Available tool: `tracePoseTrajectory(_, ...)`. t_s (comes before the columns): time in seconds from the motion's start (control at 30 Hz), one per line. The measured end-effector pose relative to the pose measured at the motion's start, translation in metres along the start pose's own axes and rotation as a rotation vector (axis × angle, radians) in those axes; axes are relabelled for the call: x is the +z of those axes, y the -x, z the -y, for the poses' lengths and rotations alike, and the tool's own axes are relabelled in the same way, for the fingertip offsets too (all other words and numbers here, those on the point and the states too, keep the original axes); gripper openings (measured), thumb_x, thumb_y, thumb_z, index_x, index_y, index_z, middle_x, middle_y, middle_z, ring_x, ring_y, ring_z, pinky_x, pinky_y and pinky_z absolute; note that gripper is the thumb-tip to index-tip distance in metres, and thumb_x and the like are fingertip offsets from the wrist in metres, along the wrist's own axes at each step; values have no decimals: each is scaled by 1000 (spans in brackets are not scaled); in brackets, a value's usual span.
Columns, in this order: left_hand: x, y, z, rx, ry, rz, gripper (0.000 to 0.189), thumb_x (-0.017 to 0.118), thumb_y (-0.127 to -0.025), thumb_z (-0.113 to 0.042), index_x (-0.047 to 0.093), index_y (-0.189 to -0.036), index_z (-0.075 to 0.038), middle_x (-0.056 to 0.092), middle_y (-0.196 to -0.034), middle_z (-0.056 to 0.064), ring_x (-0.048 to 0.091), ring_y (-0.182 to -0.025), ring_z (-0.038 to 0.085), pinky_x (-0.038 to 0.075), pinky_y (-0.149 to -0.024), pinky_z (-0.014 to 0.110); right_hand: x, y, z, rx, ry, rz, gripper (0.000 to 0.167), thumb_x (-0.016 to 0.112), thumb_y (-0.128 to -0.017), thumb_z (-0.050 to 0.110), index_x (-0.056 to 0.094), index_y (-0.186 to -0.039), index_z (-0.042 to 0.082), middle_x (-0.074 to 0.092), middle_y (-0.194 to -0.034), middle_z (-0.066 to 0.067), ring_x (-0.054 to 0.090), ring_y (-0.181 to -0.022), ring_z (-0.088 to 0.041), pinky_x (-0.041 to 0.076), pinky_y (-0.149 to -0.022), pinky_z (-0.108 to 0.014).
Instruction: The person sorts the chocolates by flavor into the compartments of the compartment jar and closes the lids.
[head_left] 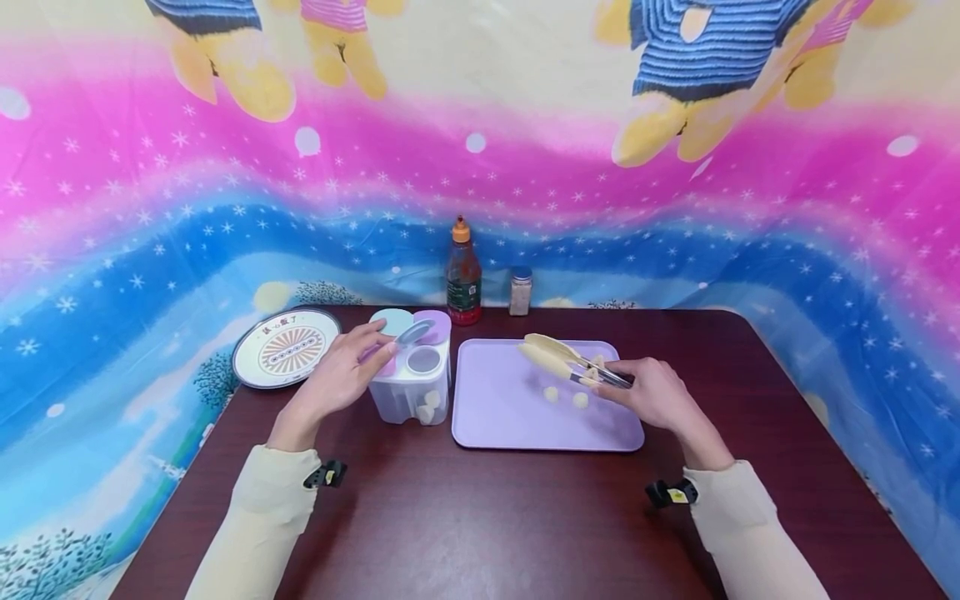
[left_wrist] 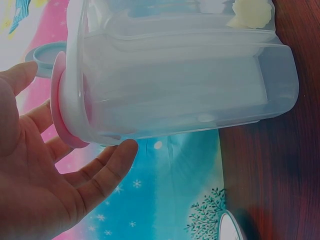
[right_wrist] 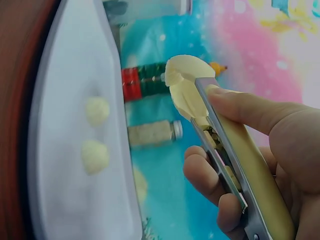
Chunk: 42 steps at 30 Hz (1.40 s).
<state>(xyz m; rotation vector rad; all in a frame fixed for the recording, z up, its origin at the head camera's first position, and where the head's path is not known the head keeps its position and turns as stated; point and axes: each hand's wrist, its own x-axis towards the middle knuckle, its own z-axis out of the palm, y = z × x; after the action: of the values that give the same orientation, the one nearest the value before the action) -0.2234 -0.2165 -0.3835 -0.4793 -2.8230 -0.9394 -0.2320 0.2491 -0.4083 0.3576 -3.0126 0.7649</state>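
My left hand (head_left: pixel 337 371) is at a clear container (head_left: pixel 393 400) with several pastel flip lids. Its thumb touches the raised blue lid (head_left: pixel 415 333), and the other fingers spread loosely beside the pink lid (left_wrist: pixel 62 102). Below the raised lid is a round opening (head_left: pixel 424 360); pale pieces (head_left: pixel 427 408) lie inside the container. My right hand (head_left: pixel 656 392) grips tongs (head_left: pixel 577 362) with cream heads and metal handles, thumb on one arm, fingers on the other. The tongs hang over a lilac tray (head_left: pixel 495 417), where two pale round pieces (right_wrist: pixel 96 111) lie.
A white plate (head_left: pixel 326 321) with a printed pattern stands at the left table edge. Behind the container and tray are a red sauce bottle (head_left: pixel 463 287) and a small blue-capped jar (head_left: pixel 520 296). A patterned cloth (head_left: pixel 480 183) hangs behind the dark table (head_left: pixel 465 517).
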Motion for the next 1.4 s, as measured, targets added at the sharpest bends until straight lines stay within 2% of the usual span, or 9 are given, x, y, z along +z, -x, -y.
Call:
tracePoseTrajectory(0.27,1,1,0,-8,3,8,46,45,-105,-45,67,-124,-9,40,-159,13,32,-147,44,22,-119,61,1,0,26,-66,5,-22,53,79,-82,45,71,-126,17,71,-85,-2,48,-67,-16,35,-51,-28)
tracePoseTrajectory(0.57,1,1,1,-10,1,11,48,45,-104,-46,67,-125,-9,39,-159,12,31,-147,44,22,-119,61,3,-1,51,-120,-3,-33,53,80,-81,45,71,-127,19,73,-87,1,49,-67,-15,36,-53,-27)
tracePoseTrajectory(0.73,1,1,1,-5,2,11,47,45,-104,-45,67,-125,-9,40,-159,13,32,-147,43,21,-120,60,6,-3,65,-130,-28,-9,54,79,-82,47,70,-128,21,72,-87,3,49,-68,-14,37,-53,-28)
tracePoseTrajectory(0.9,1,1,1,-4,2,15,47,45,-104,-45,67,-124,-9,41,-158,13,32,-147,44,22,-120,60,9,-3,80,-159,-31,-17,54,79,-82,48,70,-128,22,74,-89,4,52,-72,-13,39,-58,-28)
tracePoseTrajectory(1.1,1,1,1,-7,1,14,48,45,-104,-46,67,-125,-9,40,-159,13,32,-146,44,23,-119,61,13,-4,96,-210,-9,-56,53,79,-81,48,71,-126,21,76,-87,4,52,-67,-11,39,-57,-27)
tracePoseTrajectory(1.4,0,0,0,-7,4,9,47,46,-104,-46,67,-125,-10,40,-159,12,32,-146,44,24,-118,61,21,-10,119,-226,-17,-31,53,79,-81,48,70,-127,22,77,-93,1,52,-68,-12,38,-59,-28)
